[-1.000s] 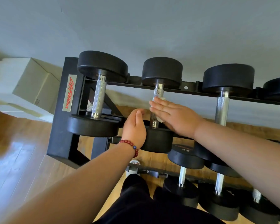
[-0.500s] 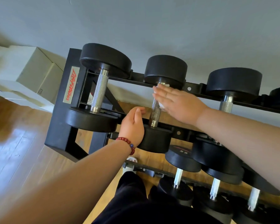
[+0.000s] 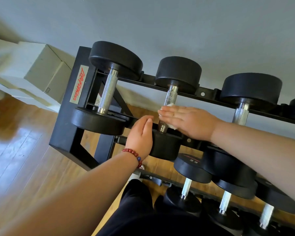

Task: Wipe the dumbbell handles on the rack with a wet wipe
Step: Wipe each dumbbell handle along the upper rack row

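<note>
Black rack point(image 3: 65, 126), top tier: left hand point(image 3: 140, 135) rests against middle dumbbell's front head point(image 3: 167, 147), fingers relaxed, bracing. Knurled handle point(image 3: 171, 97) just right; wet wipe point(image 3: 170, 105) pressed onto it by flat, straight-fingered right hand point(image 3: 189, 121). Best: wrap wipe round, cover full length.

We take this for a small gym or workout room: a black tiered rack point(image 3: 65, 133) loaded with rubber-headed dumbbells point(image 3: 116, 58) stands against a plain grey wall point(image 3: 177, 23), wooden plank floor point(image 3: 15, 150) beneath the rack, pale cardboard boxes point(image 3: 41, 68) stacked just left of it
</note>
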